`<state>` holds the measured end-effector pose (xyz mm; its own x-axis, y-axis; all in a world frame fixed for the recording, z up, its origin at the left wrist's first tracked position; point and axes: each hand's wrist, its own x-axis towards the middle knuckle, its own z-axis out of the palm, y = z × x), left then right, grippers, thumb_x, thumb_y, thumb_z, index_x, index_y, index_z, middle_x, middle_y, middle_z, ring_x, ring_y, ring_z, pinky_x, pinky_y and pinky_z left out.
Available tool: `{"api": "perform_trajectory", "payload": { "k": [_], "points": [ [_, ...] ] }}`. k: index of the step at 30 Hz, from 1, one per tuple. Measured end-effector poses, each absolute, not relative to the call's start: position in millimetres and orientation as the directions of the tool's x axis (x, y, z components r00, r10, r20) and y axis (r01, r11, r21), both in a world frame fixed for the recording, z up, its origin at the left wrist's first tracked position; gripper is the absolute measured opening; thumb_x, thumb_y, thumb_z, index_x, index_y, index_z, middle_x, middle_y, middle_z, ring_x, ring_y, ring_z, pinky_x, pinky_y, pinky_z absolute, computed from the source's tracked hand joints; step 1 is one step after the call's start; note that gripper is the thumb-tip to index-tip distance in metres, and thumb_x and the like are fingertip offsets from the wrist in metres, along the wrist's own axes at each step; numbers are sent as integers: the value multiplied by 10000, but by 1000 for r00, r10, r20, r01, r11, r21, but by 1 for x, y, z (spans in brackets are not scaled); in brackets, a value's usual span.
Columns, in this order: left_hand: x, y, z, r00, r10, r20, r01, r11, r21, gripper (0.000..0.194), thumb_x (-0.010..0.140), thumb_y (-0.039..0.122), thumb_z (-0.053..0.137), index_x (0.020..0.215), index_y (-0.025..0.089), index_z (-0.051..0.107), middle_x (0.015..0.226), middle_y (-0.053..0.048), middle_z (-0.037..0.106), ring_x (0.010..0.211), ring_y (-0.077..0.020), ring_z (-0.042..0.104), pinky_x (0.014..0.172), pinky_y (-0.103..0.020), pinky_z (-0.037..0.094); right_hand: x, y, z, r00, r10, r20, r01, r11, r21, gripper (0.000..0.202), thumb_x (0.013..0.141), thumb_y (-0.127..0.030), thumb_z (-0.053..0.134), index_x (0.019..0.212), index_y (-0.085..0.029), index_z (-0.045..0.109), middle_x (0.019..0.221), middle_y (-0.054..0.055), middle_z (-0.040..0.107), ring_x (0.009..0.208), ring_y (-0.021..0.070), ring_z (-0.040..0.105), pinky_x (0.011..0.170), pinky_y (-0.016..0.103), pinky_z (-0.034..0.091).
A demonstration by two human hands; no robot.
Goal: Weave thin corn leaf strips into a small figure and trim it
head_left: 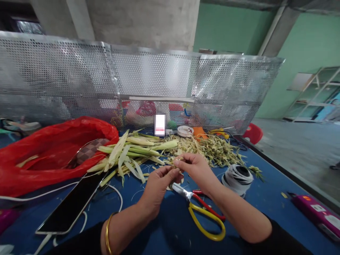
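Near the middle of the blue table, my left hand (159, 184) and my right hand (198, 170) meet fingertip to fingertip. Both pinch a small piece of pale dried plant (181, 174), largely hidden by the fingers. Just below it lies a pair of scissors (189, 194), one handle yellow and the other red. A heap of dried greenish plant pieces (220, 152) spreads behind my right hand. To the left of the heap, long pale-green husk-like leaves (138, 150) lie in a loose bundle. A spool of white cord (237, 180) stands beside my right forearm.
A red plastic bag (53, 141) and a dark-screened phone (71, 203) with a white cable are at left. A perforated metal screen (159, 78) closes the table's back. A white tape roll (185, 131) sits before it. A purple box (316, 212) lies right.
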<state>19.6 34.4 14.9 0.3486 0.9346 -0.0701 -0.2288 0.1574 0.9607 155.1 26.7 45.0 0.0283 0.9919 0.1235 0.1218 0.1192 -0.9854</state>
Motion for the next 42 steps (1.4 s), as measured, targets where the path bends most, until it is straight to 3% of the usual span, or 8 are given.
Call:
{"api": "perform_trajectory", "payload": {
  "k": [5,9,16,20,24,32,37,42],
  "points": [
    [18,34,21,332,942,-43,-198,114,974,234,663,371,767,646,148,700,594,-12,657,585,-101,520,624,-214,399,164,27,44,-10,982,187,252,183,-950,241,750,-359,609,626,-153,622,566,-22,514,557,112,441,560,250,361],
    [18,33,21,358,933,-24,-175,92,980,209,644,312,770,556,151,669,545,-3,635,561,-102,512,622,-224,401,162,29,38,17,994,107,113,104,-988,284,728,-398,639,593,-152,597,532,-28,492,532,106,420,539,246,348],
    [18,41,18,236,955,-181,-363,259,895,266,583,334,829,780,166,766,847,-63,735,809,-155,602,748,-243,424,164,35,40,198,965,173,53,165,-985,263,757,-424,608,810,-171,657,750,23,641,712,159,573,719,294,456],
    [16,43,19,215,956,-201,-451,280,848,272,563,311,839,779,164,765,913,-69,731,869,-160,596,743,-229,426,156,32,34,-35,998,52,-11,52,-999,153,681,-307,676,753,-175,650,742,18,667,732,164,615,807,324,466],
    [17,41,18,252,950,-186,-470,288,835,249,563,293,838,745,147,751,824,-51,712,808,-147,591,740,-229,435,144,29,23,-211,973,95,-11,95,-995,154,725,-324,639,721,-170,639,687,0,656,699,154,609,772,311,457],
    [13,48,27,108,993,-54,-384,92,919,214,570,289,831,707,145,751,685,-9,680,694,-117,557,716,-230,426,152,36,12,-143,970,197,361,236,-902,204,759,-270,560,582,-169,567,582,-7,571,589,130,488,588,251,364],
    [12,50,26,103,991,-83,-369,116,922,216,562,292,834,700,146,755,687,-17,684,664,-112,553,676,-228,429,153,34,18,-163,965,207,542,263,-798,250,796,-257,546,560,-178,520,550,-29,508,575,117,452,569,233,336],
    [8,56,27,143,986,-89,-414,141,899,260,569,321,837,750,153,753,737,-31,691,666,-118,580,673,-247,466,163,17,42,-252,947,201,862,314,-397,127,798,-281,585,851,-174,629,880,70,638,728,172,573,622,272,362]
  ]
}}
